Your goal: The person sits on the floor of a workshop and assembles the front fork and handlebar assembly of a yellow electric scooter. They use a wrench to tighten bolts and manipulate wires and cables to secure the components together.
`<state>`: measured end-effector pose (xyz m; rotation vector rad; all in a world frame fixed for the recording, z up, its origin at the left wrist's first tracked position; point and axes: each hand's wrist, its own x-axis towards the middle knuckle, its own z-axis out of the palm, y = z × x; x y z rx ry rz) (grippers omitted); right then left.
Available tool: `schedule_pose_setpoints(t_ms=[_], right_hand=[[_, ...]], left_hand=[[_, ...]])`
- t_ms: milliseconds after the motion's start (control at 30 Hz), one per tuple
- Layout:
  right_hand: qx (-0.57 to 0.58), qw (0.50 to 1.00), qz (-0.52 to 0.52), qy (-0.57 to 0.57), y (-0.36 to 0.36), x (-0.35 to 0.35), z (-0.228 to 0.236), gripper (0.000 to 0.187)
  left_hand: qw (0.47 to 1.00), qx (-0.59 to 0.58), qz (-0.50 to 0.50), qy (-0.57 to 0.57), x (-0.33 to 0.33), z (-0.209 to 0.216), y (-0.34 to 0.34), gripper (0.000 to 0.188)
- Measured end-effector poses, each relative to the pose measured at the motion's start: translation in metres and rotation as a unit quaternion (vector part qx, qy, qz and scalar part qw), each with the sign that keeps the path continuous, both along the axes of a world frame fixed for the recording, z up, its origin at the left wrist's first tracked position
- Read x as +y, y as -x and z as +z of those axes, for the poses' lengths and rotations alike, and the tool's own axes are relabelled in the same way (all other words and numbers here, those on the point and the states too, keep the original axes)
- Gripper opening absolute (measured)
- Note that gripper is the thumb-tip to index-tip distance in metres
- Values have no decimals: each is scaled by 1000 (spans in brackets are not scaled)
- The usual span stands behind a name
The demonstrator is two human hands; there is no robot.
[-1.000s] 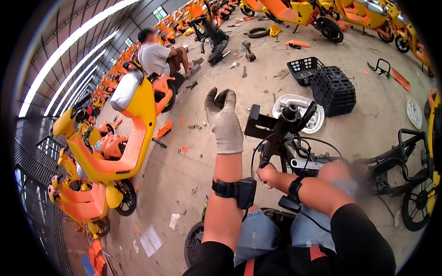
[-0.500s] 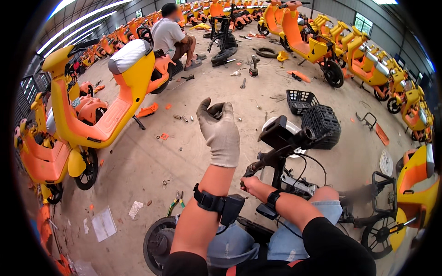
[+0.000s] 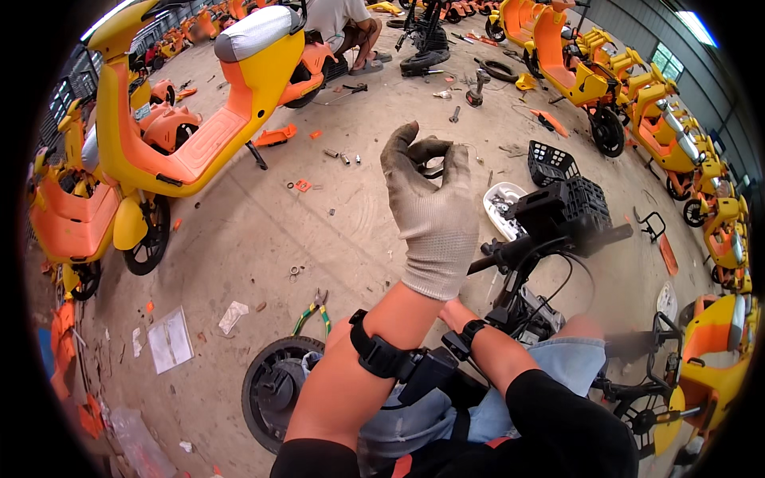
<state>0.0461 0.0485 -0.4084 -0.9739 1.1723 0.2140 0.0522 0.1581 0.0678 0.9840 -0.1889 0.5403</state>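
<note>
My left hand point(image 3: 434, 211), in a grey knit glove with dirty dark fingers, is raised over the floor. Its fingers are curled; something small and dark shows between them, too small to name. Behind its wrist lies my bare right hand point(image 3: 452, 312), mostly hidden, fingers out of sight. Close by is the black handlebar point(image 3: 510, 253) of a stripped scooter frame, its cables looping beside it and a black boxy part point(image 3: 542, 209) above. A black wheel point(image 3: 279, 390) lies left of my legs, near green-handled pliers point(image 3: 313, 312).
A white tray of metal parts point(image 3: 496, 191) and black plastic baskets point(image 3: 550, 163) stand ahead right. Yellow-orange scooters point(image 3: 191, 151) line both sides. Sockets point(image 3: 331, 153), a wrench point(image 3: 455, 114) and a power drill point(image 3: 476, 88) are on the floor. A seated person point(image 3: 339, 24) is farther off.
The view has tipped down and shifted left. My left hand has moved right, now covering most of my right hand, which gripped the handlebar end before. The handlebar has turned.
</note>
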Motion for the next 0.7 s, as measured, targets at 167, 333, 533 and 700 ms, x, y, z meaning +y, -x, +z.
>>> schedule_pose_setpoints(t_ms=[167, 333, 533, 700], right_hand=[[-25, 998, 38, 38, 6, -16, -22, 23], [-20, 995, 78, 67, 15, -17, -38, 23], [-2, 992, 95, 87, 17, -18, -48, 23], [6, 988, 116, 98, 20, -13, -50, 23]], left_hand=[[999, 29, -32, 11, -1, 10, 11, 50], [998, 31, -48, -20, -2, 10, 21, 51], [996, 30, -80, -33, -8, 11, 26, 58], [996, 47, -73, -20, -4, 12, 31, 51]])
